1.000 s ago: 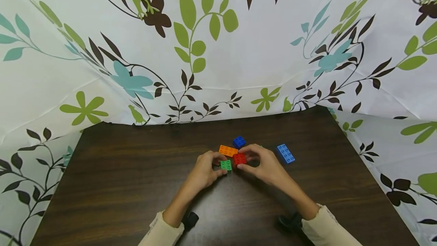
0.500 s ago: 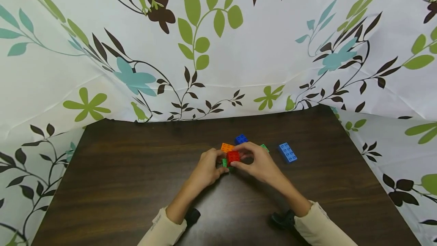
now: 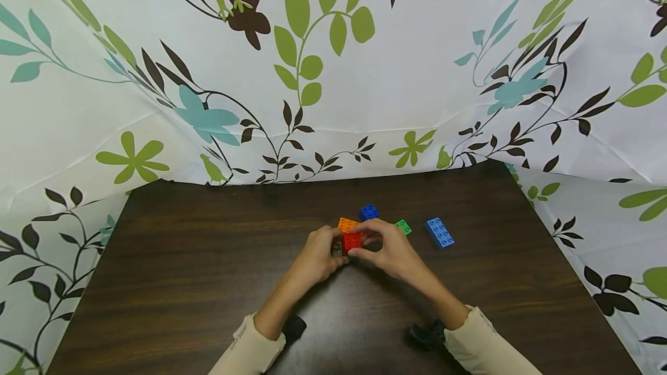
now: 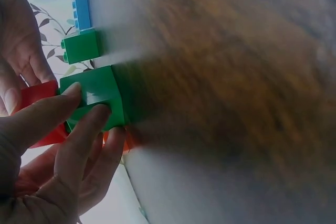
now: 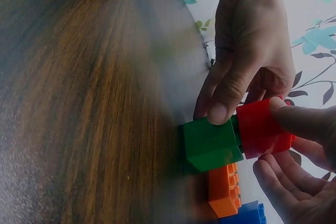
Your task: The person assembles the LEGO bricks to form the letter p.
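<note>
My left hand (image 3: 315,252) holds a green toy building brick (image 5: 210,142) low at the table, thumb and fingers on its opposite sides. Just above it, a red building brick (image 3: 352,241) is pinched between the thumb and fingers of my right hand (image 3: 393,249). The right wrist view shows the red brick lined up over the green one, with a narrow strip of studs showing between them. From the head view the red brick hides most of the green one. An orange brick (image 3: 347,224) lies just behind, partly covered by the hands.
Behind the hands are a dark blue brick (image 3: 369,212) and a second green brick (image 3: 403,226). A longer light blue brick (image 3: 440,232) lies farther right on the dark wooden table (image 3: 208,259). Patterned cloth (image 3: 333,97) hangs along the table's back and sides.
My right hand has carried the red brick leftward, from beside the green brick to above it. The left hand stays around the green brick. The second green brick has come into view.
</note>
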Demonstrator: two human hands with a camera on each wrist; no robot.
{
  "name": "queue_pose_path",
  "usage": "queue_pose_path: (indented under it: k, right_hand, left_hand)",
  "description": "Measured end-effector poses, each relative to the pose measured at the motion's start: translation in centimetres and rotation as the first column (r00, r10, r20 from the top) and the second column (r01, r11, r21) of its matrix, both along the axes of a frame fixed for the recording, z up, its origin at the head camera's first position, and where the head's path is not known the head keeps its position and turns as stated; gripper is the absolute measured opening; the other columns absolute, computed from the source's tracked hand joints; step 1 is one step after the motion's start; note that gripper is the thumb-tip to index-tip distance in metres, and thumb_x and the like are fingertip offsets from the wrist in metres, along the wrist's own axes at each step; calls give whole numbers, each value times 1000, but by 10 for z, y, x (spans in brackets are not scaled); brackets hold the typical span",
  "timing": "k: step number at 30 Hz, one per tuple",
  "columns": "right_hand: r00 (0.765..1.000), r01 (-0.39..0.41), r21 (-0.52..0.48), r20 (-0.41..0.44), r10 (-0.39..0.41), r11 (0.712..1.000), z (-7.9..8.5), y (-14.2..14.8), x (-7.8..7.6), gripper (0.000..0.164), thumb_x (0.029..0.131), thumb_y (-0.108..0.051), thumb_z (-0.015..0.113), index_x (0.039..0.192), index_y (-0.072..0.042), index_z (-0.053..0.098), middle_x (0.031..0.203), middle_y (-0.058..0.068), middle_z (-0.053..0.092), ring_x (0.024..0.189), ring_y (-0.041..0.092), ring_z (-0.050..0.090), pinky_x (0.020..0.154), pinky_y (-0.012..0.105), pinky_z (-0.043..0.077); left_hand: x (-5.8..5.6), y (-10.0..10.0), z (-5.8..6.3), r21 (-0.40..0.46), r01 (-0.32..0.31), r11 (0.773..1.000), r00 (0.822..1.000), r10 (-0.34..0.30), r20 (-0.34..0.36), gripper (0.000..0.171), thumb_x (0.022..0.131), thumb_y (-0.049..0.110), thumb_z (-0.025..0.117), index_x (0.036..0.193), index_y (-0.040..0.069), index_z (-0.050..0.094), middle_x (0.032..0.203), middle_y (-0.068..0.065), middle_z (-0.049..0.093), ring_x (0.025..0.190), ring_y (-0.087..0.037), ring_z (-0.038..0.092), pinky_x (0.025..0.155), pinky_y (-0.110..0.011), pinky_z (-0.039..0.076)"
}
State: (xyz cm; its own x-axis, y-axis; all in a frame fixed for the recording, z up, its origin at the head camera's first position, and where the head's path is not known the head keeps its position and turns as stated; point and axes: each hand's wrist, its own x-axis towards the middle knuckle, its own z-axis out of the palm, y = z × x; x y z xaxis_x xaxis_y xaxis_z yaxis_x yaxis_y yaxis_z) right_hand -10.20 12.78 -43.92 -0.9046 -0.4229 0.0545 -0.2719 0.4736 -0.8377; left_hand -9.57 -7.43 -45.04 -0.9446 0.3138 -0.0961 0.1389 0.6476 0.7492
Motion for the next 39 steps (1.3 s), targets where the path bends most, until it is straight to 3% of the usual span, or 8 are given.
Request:
queue_pose_path:
  k: [8,13,15,20,22,29,36,39]
  right_hand:
    - [999,-16,38,-45,18,999,0,-3,-2,33,88,-12,90,117,-4,76,114,13,74,93,20,73,87,37,67]
    - [996,-18,58,-81,22,998,1,-3,-2,33,86,-11,91,116,-4,78,108,11,73,90,20,72,84,35,67]
    - [996,-18,56,-91,23,998,0,-3,-1,34,85,-11,92,115,-4,78,106,10,73,89,19,72,82,34,67]
    - [994,-8,54,-107,13,999,-2,-3,1,34,84,-11,93,114,-5,79,103,8,73,86,18,72,79,33,67]
    - [994,1,50,-109,5,999,-4,-3,1,34,83,-11,94,114,-6,80,101,7,73,85,18,72,77,32,66]
    - [995,19,28,-94,-16,999,-9,-3,0,35,82,-10,95,113,-4,79,96,6,74,81,16,72,73,27,65]
    - [995,-88,122,-40,94,989,-5,2,-4,46,88,-6,88,130,-2,71,126,16,76,103,27,78,92,38,66]
    - [993,-103,211,-41,115,972,-4,3,-5,58,89,4,83,143,0,63,143,20,67,103,26,76,89,37,66]
  left_hand:
    - [0,-1,1,-18,4,1000,999,-5,-45,30,80,-1,91,105,0,75,101,-14,68,92,-25,65,80,-40,60]
    - [-4,-2,-13,0,28,1000,995,-28,-96,31,80,1,92,106,0,76,101,-14,69,92,-25,66,78,-39,61]
    - [-9,-2,-32,-22,42,999,991,-45,-130,34,79,3,93,108,0,76,101,-14,69,89,-24,66,75,-36,60]
    - [-10,-4,-28,-24,63,998,992,-65,-111,42,76,8,96,111,0,75,100,-13,68,86,-22,63,72,-35,58]
    - [-6,-5,-11,7,61,998,996,-60,-62,43,76,9,97,112,0,75,100,-11,68,87,-21,62,75,-36,58]
    - [-3,-4,-2,13,37,999,999,-38,6,40,82,11,95,115,2,76,103,-11,70,93,-21,64,84,-38,60]
    - [-4,-4,-2,21,13,1000,1000,-14,22,43,80,5,94,118,-1,75,101,-12,72,92,-22,66,83,-39,61]
    - [-5,-4,-2,26,15,1000,999,-16,37,43,81,4,93,120,-1,75,104,-13,74,95,-23,68,86,-41,63]
